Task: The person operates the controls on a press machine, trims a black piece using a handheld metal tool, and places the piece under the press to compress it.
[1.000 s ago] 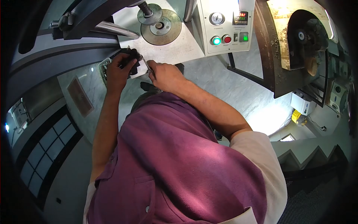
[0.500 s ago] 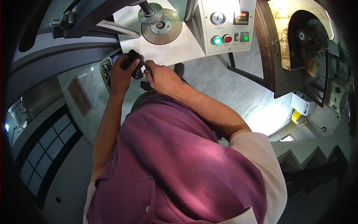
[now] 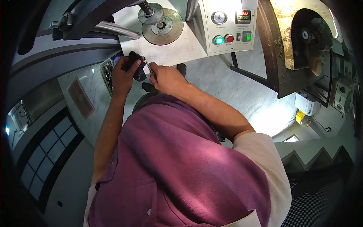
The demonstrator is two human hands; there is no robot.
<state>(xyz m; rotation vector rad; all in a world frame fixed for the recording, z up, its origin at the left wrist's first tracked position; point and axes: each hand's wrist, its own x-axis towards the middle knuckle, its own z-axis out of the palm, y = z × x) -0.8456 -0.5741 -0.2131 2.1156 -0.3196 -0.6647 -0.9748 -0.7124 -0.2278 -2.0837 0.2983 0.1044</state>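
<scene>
While the fingers of the left hand (image 3: 124, 72) pinch a dark piece (image 3: 140, 75) at the near edge of the white worktop (image 3: 170, 56), the right hand (image 3: 167, 78) grasps a slim tool (image 3: 150, 68) close beside it. The piece looks light and probably pliable, best held by its bulky middle. On the worktop lies a round metal disc (image 3: 172, 32); a control box (image 3: 230, 26) adjoins the worktop.

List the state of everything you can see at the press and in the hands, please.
Left grip: closed on the black piece
Black piece: held, at the press plate's near edge
Right grip: closed on a thin tool
Thin tool: held at the black piece; contact unclear
Digital display: lit
Round green button: lit
Red button: looks unlit
Green switch: lit
Gauge: reading too small to tell
</scene>
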